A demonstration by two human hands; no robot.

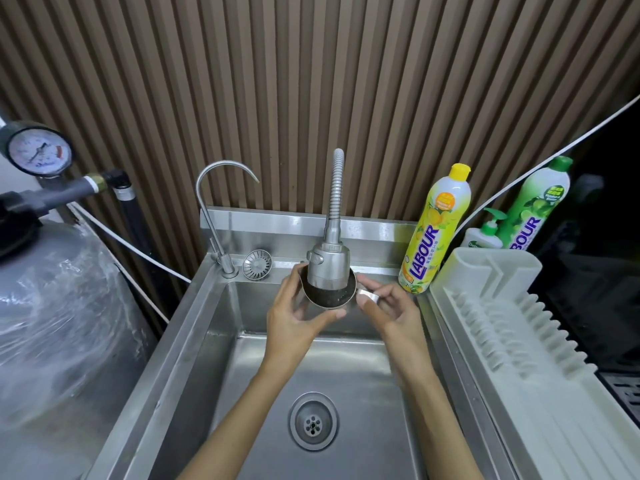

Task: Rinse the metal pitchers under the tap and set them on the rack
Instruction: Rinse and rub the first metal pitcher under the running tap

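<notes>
Rinsing stage, early in the task: metal pitcher held with its mouth just under the spray tap, above the sink; no pitcher shows on the rack, so placing remains. Left hand curls round the pitcher's body; right hand pinches its handle, both forearms extended forward.

Pitcher: small round metal pitcher, dark inside, mouth tipped up toward the viewer, held above the back of the sink. The left hand cups its side. The right hand pinches its flat band handle, which points toward the sink's right rim.
Tap: ribbed bendy metal neck with a wide spray head, above the sink's back ledge, head at the pitcher's mouth.
Rack: off-white ribbed plastic rack, just beside the sink's right rim.
</notes>
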